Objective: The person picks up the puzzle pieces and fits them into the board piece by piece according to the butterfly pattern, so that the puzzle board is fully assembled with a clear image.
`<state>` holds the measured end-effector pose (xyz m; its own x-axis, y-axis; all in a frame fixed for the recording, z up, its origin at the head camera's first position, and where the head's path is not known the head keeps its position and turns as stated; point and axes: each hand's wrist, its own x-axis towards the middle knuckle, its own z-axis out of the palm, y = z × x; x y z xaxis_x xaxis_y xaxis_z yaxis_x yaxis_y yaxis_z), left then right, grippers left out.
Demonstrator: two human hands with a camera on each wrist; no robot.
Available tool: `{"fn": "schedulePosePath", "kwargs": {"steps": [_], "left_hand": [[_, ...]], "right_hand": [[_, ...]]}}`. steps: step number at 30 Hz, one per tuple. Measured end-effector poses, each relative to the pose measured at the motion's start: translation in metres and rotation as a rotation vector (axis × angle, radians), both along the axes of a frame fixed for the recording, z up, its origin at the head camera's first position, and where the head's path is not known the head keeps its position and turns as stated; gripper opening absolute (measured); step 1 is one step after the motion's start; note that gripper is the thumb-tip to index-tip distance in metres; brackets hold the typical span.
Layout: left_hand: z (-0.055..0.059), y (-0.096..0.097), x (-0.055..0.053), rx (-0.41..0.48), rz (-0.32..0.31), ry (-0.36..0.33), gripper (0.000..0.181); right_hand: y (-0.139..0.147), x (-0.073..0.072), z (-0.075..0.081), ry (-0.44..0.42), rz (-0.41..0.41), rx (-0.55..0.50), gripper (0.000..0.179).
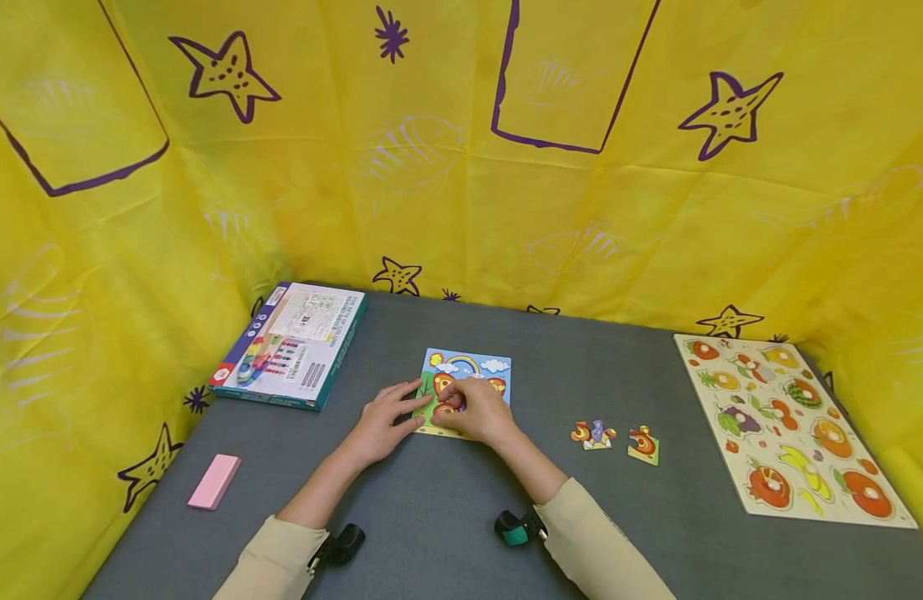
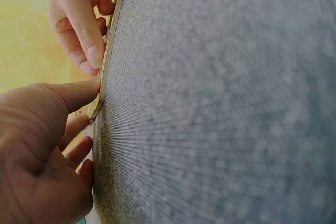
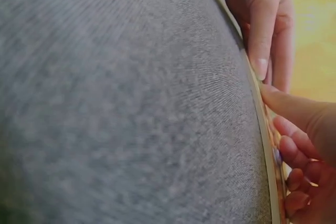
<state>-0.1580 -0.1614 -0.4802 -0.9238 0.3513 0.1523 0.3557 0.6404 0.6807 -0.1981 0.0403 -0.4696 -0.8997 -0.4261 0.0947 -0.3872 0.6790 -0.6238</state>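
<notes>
A butterfly jigsaw puzzle (image 1: 495,364) with a rainbow and blue sky lies flat in the middle of the table. My left hand (image 1: 384,422) rests at its left edge, fingers fairly straight, fingertips touching the green part. Over the lower half of the puzzle my right hand (image 1: 478,409) bends its thumb and fingers round a butterfly-patterned piece (image 1: 445,408), partly hidden by the fingers. Both wrist views show the puzzle edge-on, the left thumb (image 2: 79,94) and the right thumb (image 3: 286,103) close together at its near edge.
Right of the puzzle lie two loose puzzle pieces (image 1: 598,434), (image 1: 644,446). A fruit peg board (image 1: 739,450) is at the far right. A boxed toy set (image 1: 304,333) stands back left, and a pink block (image 1: 215,482) lies front left. Yellow cloth (image 1: 431,192) walls surround the grey table (image 1: 431,517).
</notes>
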Motion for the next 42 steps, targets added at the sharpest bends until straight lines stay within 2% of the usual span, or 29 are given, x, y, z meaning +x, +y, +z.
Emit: {"fn": "schedulePosePath", "kwargs": {"steps": [7, 11, 14, 19, 21, 24, 30, 32, 38, 42], "left_hand": [[0.001, 0.002, -0.001, -0.045, -0.027, -0.009, 0.036], [0.000, 0.002, -0.001, -0.055, -0.029, -0.025, 0.036], [0.000, 0.003, 0.000, -0.044, -0.034, -0.035, 0.036], [-0.002, 0.003, 0.000, -0.032, -0.027, -0.033, 0.036], [-0.002, 0.003, 0.000, -0.034, -0.021, -0.028, 0.036], [-0.002, 0.002, 0.000, -0.036, -0.018, -0.026, 0.036], [0.001, 0.004, -0.001, -0.043, -0.012, -0.038, 0.036], [0.001, 0.004, -0.002, -0.045, -0.016, -0.039, 0.036], [0.001, 0.005, -0.003, -0.036, -0.065, -0.006, 0.037], [0.000, 0.005, -0.004, -0.035, -0.115, 0.037, 0.038]], "right_hand": [[0.003, 0.002, -0.002, 0.042, 0.044, -0.037, 0.027], [0.012, 0.005, -0.005, 0.087, 0.062, -0.121, 0.027], [0.027, 0.010, -0.007, 0.061, 0.009, -0.218, 0.022], [0.067, 0.019, -0.002, -0.032, -0.166, -0.297, 0.010], [0.087, 0.022, 0.000, -0.046, -0.220, -0.295, 0.009], [0.118, 0.026, 0.000, -0.015, -0.264, -0.271, 0.009], [0.171, 0.037, 0.000, 0.169, -0.267, -0.133, 0.014], [0.185, 0.041, 0.000, 0.205, -0.254, -0.079, 0.019], [0.214, 0.049, 0.002, 0.166, -0.183, 0.011, 0.038], [0.221, 0.051, 0.000, 0.127, -0.144, 0.015, 0.039]]}}
